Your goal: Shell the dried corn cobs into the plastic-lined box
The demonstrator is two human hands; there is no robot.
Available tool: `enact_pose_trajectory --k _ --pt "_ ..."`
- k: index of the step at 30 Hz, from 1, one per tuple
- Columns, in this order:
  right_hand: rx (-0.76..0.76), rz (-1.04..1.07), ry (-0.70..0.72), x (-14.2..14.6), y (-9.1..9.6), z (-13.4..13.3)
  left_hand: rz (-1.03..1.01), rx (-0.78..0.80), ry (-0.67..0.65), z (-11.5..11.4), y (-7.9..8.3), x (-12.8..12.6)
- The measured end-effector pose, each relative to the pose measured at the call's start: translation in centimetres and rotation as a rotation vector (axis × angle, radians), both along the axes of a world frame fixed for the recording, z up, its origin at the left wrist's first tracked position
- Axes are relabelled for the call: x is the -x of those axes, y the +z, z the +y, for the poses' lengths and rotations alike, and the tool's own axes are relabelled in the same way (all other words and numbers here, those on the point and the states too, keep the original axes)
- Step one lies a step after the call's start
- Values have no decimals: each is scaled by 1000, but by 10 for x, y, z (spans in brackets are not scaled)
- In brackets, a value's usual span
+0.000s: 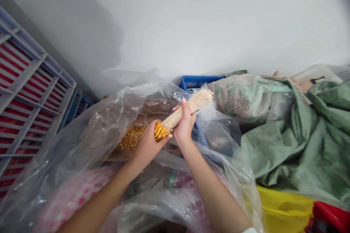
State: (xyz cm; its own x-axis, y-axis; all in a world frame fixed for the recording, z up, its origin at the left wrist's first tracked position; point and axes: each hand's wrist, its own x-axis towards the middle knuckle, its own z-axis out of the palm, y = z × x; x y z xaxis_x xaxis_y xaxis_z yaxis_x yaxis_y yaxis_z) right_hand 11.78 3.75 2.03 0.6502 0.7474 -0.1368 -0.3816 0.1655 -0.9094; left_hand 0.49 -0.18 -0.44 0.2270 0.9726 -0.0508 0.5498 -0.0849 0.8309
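A corn cob [175, 118] is held at a slant between my two hands. Most of its length is bare and pale; yellow kernels [160, 131] cover only the lower left end. My left hand [149, 140] is closed round that kernelled end, its thumb lying along the kernels. Further up, my right hand [184, 122] grips the bare part, thumb on top; its other fingers are mostly hidden behind the cob. Below and to the left, loose corn kernels [131, 137] lie in a heap inside a clear plastic bag [82, 145] spread wide open.
Stacked plastic crates [35, 69] rise at the left. Behind the cob stands a blue basket [202, 78]. A filled sack [246, 94] and green cloth [295, 145] lie to the right, above a yellow container [284, 207] and a red one [332, 216]. A white wall [191, 18] closes the back.
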Motion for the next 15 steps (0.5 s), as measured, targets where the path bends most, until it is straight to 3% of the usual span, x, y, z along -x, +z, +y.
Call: enact_pose_trajectory --k 4,8,12,15 --pt "48 -2 -32 2 -2 2 15 -72 -53 3 -7 3" --pt "125 -1 -19 3 -5 3 61 -16 26 8 -1 3" --pt "148 -12 121 8 -10 0 175 12 43 12 -2 0" --pt "144 -47 264 5 -12 -3 114 65 15 14 -7 1"
